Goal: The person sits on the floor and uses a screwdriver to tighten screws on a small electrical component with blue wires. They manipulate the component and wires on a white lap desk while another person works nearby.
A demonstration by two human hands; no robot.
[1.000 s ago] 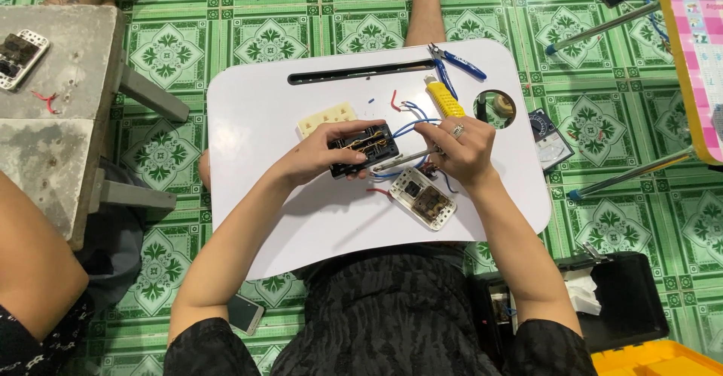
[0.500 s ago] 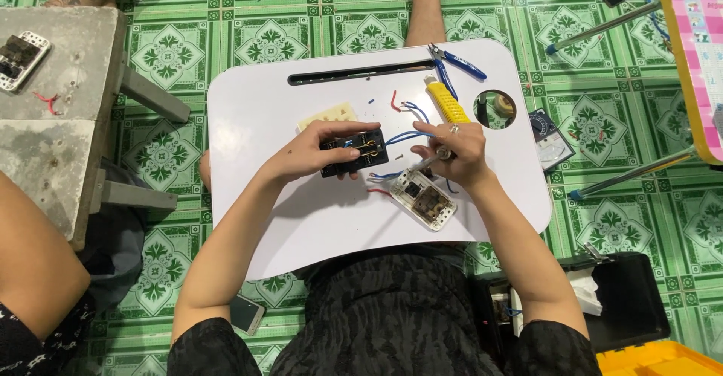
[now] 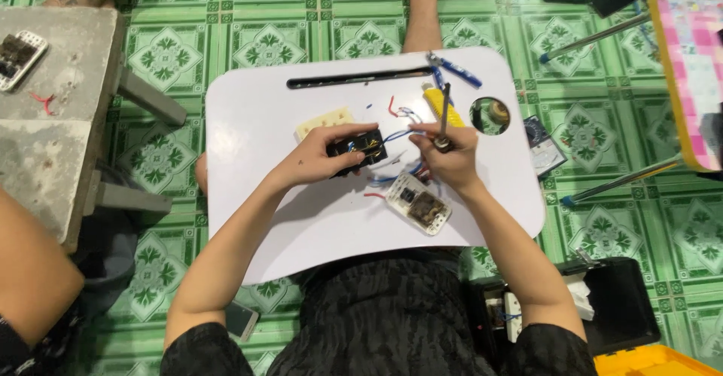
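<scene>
My left hand (image 3: 325,157) grips a small black electrical part (image 3: 360,148) with brass contacts and blue wires, held over the white lap table (image 3: 256,120). My right hand (image 3: 446,154) is closed around a screwdriver (image 3: 444,116) whose shaft points away from me, just right of the black part. A white switch module (image 3: 419,204) lies on the table below my right hand. A cream cover plate (image 3: 322,123) rests beyond my left hand.
Blue-handled pliers (image 3: 455,68) and a yellow tool (image 3: 437,105) lie at the table's far edge beside a round cup hole (image 3: 489,114). A grey concrete bench (image 3: 45,127) stands left, a black toolbox (image 3: 602,308) at right. Another person's arm (image 3: 30,278) is at lower left.
My right hand has shifted from working low beside the black part to holding the screwdriver upright, shaft pointing away. The black part has moved slightly up the table.
</scene>
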